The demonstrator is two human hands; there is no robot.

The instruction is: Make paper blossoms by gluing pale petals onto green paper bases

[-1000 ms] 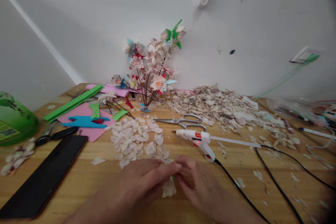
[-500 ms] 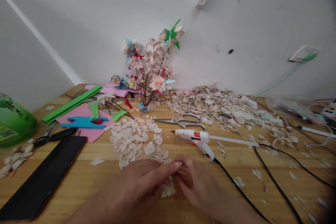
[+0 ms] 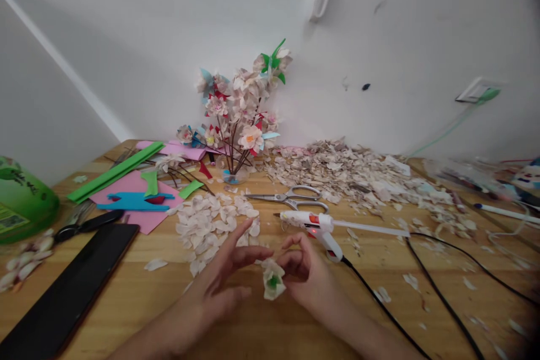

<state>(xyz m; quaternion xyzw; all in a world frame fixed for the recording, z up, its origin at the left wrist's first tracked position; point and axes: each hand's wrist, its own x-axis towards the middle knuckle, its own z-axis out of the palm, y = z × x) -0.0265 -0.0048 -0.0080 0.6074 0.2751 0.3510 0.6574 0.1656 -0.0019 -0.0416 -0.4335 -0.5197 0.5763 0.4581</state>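
A small pale flower with a green centre (image 3: 272,282) is held up above the wooden table (image 3: 126,292). My right hand (image 3: 304,273) pinches it from the right with curled fingers. From the left, my left hand (image 3: 223,275) has its fingers spread, one fingertip reaching toward the flower. Just beyond my hands lies a patch of loose pale petals (image 3: 211,222). A white glue gun (image 3: 314,224) with a red light rests a little past my right hand.
Scissors (image 3: 291,197) lie behind the glue gun, and its black cord (image 3: 379,304) runs to the right front. A bouquet of handmade flowers (image 3: 244,112) stands by the wall beside a heap of shell scraps (image 3: 358,171). A dark phone (image 3: 63,292), coloured paper (image 3: 135,194) and a green bottle (image 3: 21,197) are at left.
My hands were pressed together low over the table. They have lifted and parted, my left fingers have spread, and the flower with its green centre now shows.
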